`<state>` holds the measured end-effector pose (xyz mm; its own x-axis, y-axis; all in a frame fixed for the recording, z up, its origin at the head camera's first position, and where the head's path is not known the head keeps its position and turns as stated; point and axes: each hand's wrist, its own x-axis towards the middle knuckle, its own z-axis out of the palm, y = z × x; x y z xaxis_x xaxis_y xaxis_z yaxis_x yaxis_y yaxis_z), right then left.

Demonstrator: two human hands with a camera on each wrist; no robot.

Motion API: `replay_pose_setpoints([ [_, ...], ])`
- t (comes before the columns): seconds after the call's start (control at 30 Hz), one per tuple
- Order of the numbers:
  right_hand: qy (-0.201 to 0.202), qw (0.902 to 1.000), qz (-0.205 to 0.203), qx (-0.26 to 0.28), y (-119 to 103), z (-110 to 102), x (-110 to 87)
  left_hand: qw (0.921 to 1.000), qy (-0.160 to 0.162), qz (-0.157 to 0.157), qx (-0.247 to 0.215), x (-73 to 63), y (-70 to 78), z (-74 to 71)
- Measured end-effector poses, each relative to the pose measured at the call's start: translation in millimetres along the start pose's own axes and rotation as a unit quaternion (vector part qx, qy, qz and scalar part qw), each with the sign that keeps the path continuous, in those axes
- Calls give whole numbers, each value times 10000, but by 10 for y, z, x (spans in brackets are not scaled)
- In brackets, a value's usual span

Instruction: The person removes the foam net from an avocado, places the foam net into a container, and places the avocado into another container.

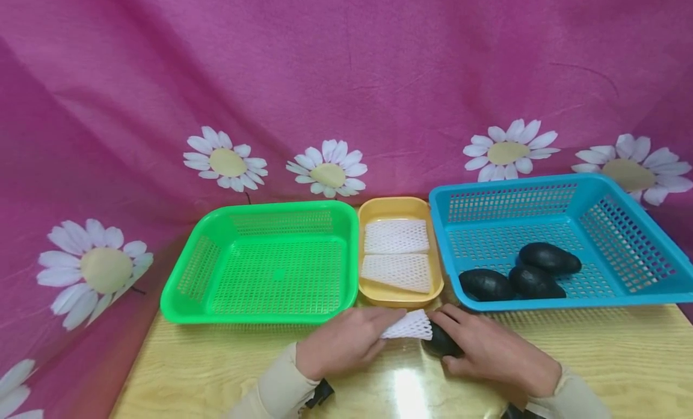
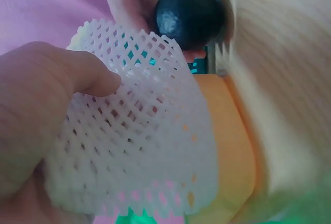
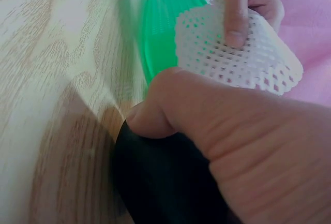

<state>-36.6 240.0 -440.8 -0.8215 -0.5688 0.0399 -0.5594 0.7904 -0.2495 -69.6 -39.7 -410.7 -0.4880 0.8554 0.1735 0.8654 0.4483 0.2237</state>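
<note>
In the head view my left hand (image 1: 349, 342) holds a white foam net sleeve (image 1: 409, 326), pinched between thumb and fingers. The left wrist view shows the thumb pressed on the mesh of this sleeve (image 2: 134, 125). My right hand (image 1: 487, 347) grips a dark avocado (image 1: 441, 341) just right of the sleeve's end. In the right wrist view the thumb lies over the avocado (image 3: 160, 177). The left wrist view shows the avocado's rounded end (image 2: 189, 17) facing the sleeve. Whether the two touch I cannot tell.
A green basket (image 1: 260, 318) stands on the left of the wooden table (image 1: 357, 395). Between it and a blue basket (image 1: 612, 300) sits a yellow tray (image 1: 400, 299) with foam net sleeves (image 1: 395, 235). Three dark avocados (image 1: 549, 258) lie in the blue basket. Behind hangs a flowered pink cloth (image 1: 379, 76).
</note>
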Motion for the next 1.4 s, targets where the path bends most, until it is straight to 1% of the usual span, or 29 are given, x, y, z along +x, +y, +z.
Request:
replay_pose_setpoints([
  [0.13, 10, 9999, -37, 96, 19, 8, 8, 9999, 23, -16, -111, 44, 0, -85],
  [0.23, 87, 9998, -92, 150, 28, 18, 5, 9998, -34, -123, -181, 74, -1, -126],
  [0.33, 157, 9996, -137, 171, 32, 26, 2, 9996, -130, -211, -153, 99, -10, -150],
  [0.43, 160, 9996, -147, 156, 38, 27, 1, 9996, -168, -224, -96, 122, -27, -166],
  [0.5, 191, 9996, -158, 147, 40, 29, -1, 9997, -131, -216, -63, 135, -41, -176],
  [0.67, 235, 9995, -143, 160, 31, 28, -3, 9998, 89, -176, -89, 176, -74, -211],
  [0.8, -54, 9998, 18, 209, 23, 2, 9, 9997, 207, -107, -28, 214, -95, -252],
  [0.9, -166, 9997, 89, 162, 17, -8, 13, 9996, 234, -82, 122, 241, -114, -279],
  [1.13, 176, 9998, -34, 29, 9, 16, -15, 9992, 252, -120, 272, 297, -153, -348],
  [1.23, 234, 9997, -67, -2, 10, 20, -20, 9990, 273, -81, 336, 319, -163, -371],
  [1.4, 53, 10000, 59, 35, 13, 7, -9, 9988, 260, -106, 400, 362, -170, -398],
])
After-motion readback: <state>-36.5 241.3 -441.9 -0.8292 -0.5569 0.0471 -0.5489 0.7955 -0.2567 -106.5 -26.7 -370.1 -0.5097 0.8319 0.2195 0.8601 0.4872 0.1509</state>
